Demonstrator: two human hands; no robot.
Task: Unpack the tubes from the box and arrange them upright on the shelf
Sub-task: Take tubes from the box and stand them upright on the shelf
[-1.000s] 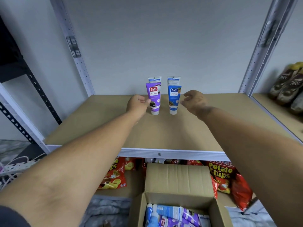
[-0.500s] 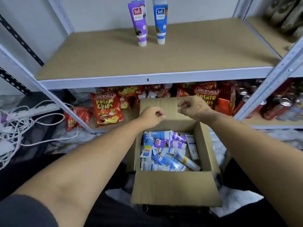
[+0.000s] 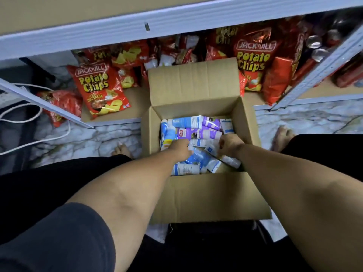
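The open cardboard box [image 3: 196, 195] sits on the floor between my feet. It is filled with several tubes lying flat, among them a purple tube [image 3: 198, 133] and a blue tube [image 3: 186, 122]. Both of my hands are down inside it. My left hand [image 3: 179, 148] reaches among the tubes on the left side, its fingertips hidden between them. My right hand [image 3: 230, 143] curls its fingers over the end of a white-and-blue tube [image 3: 211, 148]. The shelf's front edge [image 3: 176, 22] runs along the top; the tubes standing on it are out of view.
Red potato chip bags [image 3: 98, 89] and drink cans [image 3: 316, 48] fill the lower shelf behind the box. The box's rear flap [image 3: 194, 81] stands up against them. Metal shelf posts [image 3: 318, 73] slant at both sides. White cables [image 3: 35, 124] lie on the floor at left.
My view has dropped from the shelf to the box. Both hands have come down from the two standing tubes, passed over the box's rim and gone in among the tubes.
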